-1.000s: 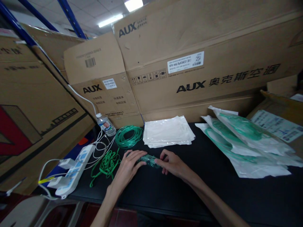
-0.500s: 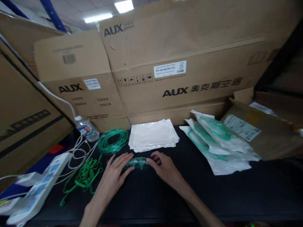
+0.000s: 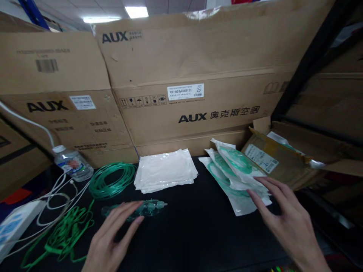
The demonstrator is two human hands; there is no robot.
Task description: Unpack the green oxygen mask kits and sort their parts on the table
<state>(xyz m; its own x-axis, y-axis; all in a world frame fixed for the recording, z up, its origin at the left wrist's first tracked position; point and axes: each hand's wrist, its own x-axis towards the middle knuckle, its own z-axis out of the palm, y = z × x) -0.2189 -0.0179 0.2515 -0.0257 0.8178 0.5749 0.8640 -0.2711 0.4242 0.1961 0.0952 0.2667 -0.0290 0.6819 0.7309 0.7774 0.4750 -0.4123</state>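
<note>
My left hand [image 3: 112,236] is open, its thumb and fingers apart, over a row of clear greenish plastic fittings [image 3: 153,208] lying on the black table. Whether the fingertips touch them I cannot tell. On the right, my right hand [image 3: 286,219] is spread open at the near end of several white-and-clear pouches [image 3: 239,160] with coiled green tubing inside. Its fingers overlap the pouches' edge in view without gripping them. Between the hands, farther back, lies a stack of flat white pouches [image 3: 167,170].
A coil of green tubing [image 3: 98,185] and a tangle of green elastic cord [image 3: 64,236] lie at the left. Beside them are a water bottle [image 3: 75,166], white cables and a power strip [image 3: 17,223]. Cardboard boxes [image 3: 159,132] wall the back; an open carton [image 3: 283,166] stands right.
My right hand has left the plastic fittings and moved right to the tubing pouches, its fingers spreading. The left hand stays by the fittings. The camera view has turned to the right.
</note>
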